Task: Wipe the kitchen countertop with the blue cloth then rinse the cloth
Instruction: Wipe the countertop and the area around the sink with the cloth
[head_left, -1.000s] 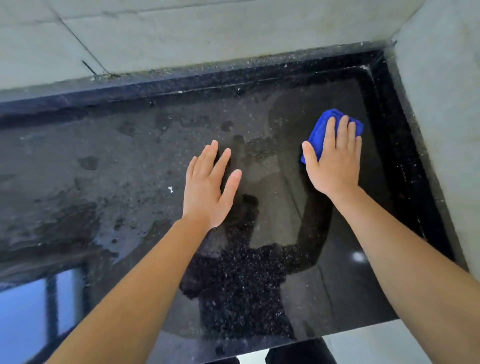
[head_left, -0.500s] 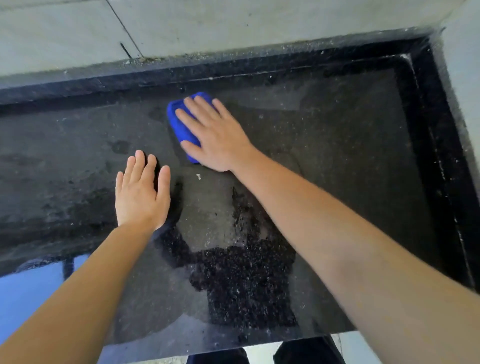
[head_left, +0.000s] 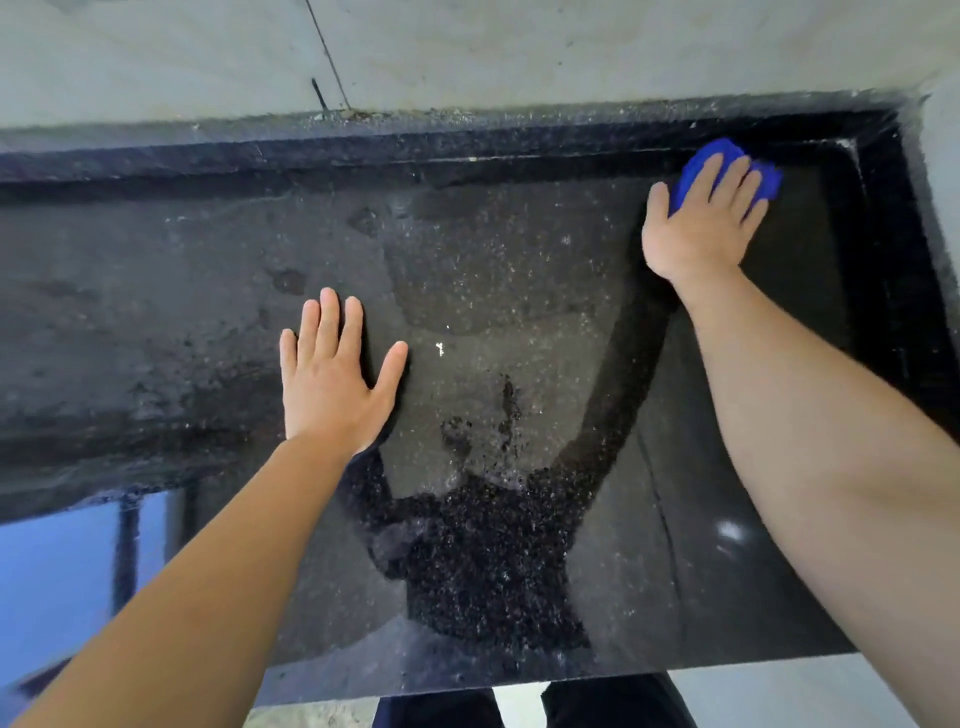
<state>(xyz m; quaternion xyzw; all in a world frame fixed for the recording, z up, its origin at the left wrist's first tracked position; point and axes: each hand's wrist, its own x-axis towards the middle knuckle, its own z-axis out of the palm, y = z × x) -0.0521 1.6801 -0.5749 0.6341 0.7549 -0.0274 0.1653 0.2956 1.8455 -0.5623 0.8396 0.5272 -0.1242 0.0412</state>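
The black speckled countertop (head_left: 493, 270), smeared with grey wet streaks and edged by a raised dark rim (head_left: 467, 148) beyond both hands, bears the left hand (head_left: 332, 384) laid flat, a small white speck (head_left: 439, 348) just right of its thumb, and the blue cloth (head_left: 693, 176) pressed under the right hand (head_left: 701, 228).

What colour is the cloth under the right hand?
Bright blue. The cloth shows best in the head view, under the right hand.
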